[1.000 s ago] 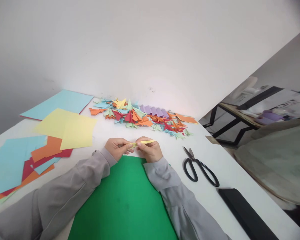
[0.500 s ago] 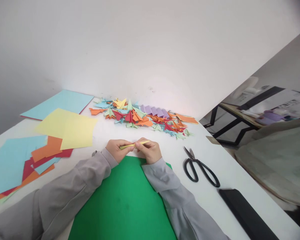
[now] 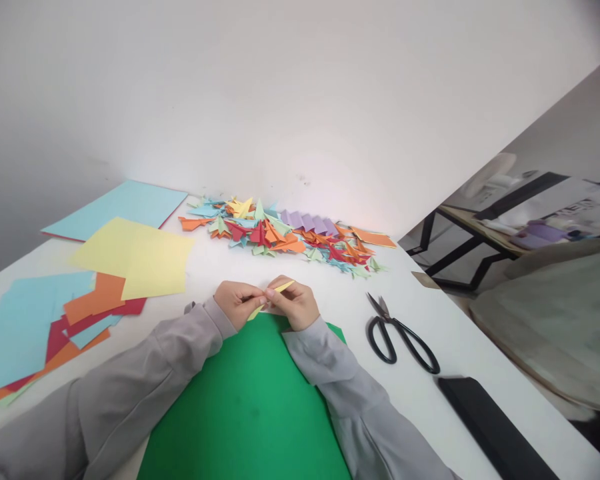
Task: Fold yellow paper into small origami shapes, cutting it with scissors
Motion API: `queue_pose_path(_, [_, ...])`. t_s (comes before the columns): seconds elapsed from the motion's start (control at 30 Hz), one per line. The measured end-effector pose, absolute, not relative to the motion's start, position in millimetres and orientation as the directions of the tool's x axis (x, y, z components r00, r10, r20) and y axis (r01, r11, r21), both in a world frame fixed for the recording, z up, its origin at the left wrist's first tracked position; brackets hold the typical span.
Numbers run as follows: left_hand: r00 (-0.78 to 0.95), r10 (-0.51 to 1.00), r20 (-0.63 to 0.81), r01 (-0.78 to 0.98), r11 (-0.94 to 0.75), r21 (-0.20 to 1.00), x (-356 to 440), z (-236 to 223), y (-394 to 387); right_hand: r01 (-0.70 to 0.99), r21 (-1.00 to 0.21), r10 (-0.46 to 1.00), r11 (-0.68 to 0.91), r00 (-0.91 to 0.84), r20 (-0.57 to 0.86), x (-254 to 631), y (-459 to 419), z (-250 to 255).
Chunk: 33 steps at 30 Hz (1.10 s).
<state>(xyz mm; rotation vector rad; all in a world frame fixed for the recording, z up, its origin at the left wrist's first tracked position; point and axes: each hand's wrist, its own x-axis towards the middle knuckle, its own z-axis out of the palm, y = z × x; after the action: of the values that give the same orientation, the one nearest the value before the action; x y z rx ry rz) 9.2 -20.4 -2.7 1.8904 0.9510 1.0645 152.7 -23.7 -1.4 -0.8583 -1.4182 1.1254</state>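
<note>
We're at a craft workspace, whether home or studio I can't tell: colored paper sheets [image 3: 135, 257], a heap of folded paper pieces [image 3: 265, 230] and black-handled scissors [image 3: 395, 327] cover a white table [image 3: 350, 303] against a plain wall [image 3: 300, 100].

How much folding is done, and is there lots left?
A big pile of folded paper shapes looks done. The left hand and right hand hold a folded yellow piece. Flat yellow sheets are maybe left; I can't tell how many need folding.
</note>
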Motion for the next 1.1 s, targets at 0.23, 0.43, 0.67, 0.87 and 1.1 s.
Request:
queue_pose_path(0.23, [0.306, 0.913, 0.271, 0.144, -0.326, 0.934, 14.7, -1.0, -23.2, -0.079, -0.970, 0.966, 0.228, -0.104, 0.236, 156.1, -21.0, -5.3])
queue_pose_path(0.43, [0.290, 0.936, 0.201, 0.144, -0.251, 0.957, 14.7, 1.5, -24.6, -0.105, -0.976, 0.979, 0.192, -0.047, 0.197, 154.7, -20.5, -7.1])
queue_pose_path(0.67, [0.303, 0.940, 0.157, 0.073, -0.187, 0.980, 15.0, -3.7, -21.4, -0.116, -0.979, 0.985, 0.168, -0.002, 0.170, 156.6, -16.9, -9.4])
queue_pose_path(0.87, [0.270, 0.922, 0.278, 0.190, -0.334, 0.923, 11.3, -0.1, -20.5, -0.173, -0.974, 0.986, 0.147, 0.107, 0.130, 157.6, -12.6, -15.1])
queue_pose_path(1.1, [0.235, 0.950, 0.208, -0.006, -0.212, 0.977, 13.0, -11.4, -15.8, -0.297, -0.948, 0.987, 0.113, 0.142, 0.074, 156.9, -10.8, -17.3])
